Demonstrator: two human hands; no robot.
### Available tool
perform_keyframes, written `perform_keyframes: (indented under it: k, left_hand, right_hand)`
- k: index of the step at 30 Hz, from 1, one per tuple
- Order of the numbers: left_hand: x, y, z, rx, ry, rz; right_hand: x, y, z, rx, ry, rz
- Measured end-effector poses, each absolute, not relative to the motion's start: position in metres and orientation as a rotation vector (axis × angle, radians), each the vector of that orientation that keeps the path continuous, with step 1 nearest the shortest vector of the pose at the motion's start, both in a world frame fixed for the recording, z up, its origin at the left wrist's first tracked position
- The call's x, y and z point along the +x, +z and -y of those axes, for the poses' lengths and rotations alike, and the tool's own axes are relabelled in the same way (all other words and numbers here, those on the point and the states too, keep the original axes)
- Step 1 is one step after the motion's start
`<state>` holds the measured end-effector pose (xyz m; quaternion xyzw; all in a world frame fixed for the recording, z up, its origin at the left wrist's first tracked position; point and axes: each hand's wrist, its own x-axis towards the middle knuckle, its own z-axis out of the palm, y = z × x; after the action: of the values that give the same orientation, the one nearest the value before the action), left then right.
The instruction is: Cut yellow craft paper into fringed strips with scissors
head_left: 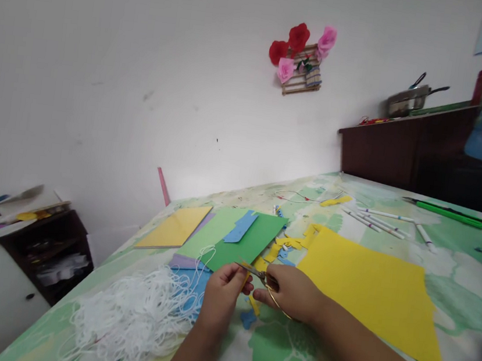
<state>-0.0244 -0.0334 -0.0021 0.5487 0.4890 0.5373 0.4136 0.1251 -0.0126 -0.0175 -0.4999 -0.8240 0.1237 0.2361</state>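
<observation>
My right hand (291, 292) is closed around the gold-handled scissors (258, 273), whose blades point left toward my other hand. Pinched in the fingers of my left hand (226, 293) is a small yellow paper piece (245, 280), mostly hidden by the fingers. The blades lie right at this piece; I cannot tell whether they are cutting into it. Under and behind the hands are a dark green sheet (255, 238), a blue paper piece (241, 227) and yellow scraps (290, 242). To the right lies a large yellow sheet (368, 290) with an uneven edge.
A tangled heap of white cord (132, 316) spreads at the left front. Yellow paper (178, 225) lies behind it. White marker pens (376, 220) and a green cutter knife (450, 214) sit at the back right. A dark cabinet (399, 141) stands beyond the patterned tablecloth (276, 355).
</observation>
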Motion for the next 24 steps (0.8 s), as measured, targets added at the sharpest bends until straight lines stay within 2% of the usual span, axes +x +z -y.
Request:
perform_keyframes:
  k: [24]
  left_hand:
    - [-0.0280, -0.0068, 0.0302, 1.325, 1.419, -1.256]
  right_hand:
    - [0.1276, -0.0182, 0.0123, -1.352, 0.362, 2.339]
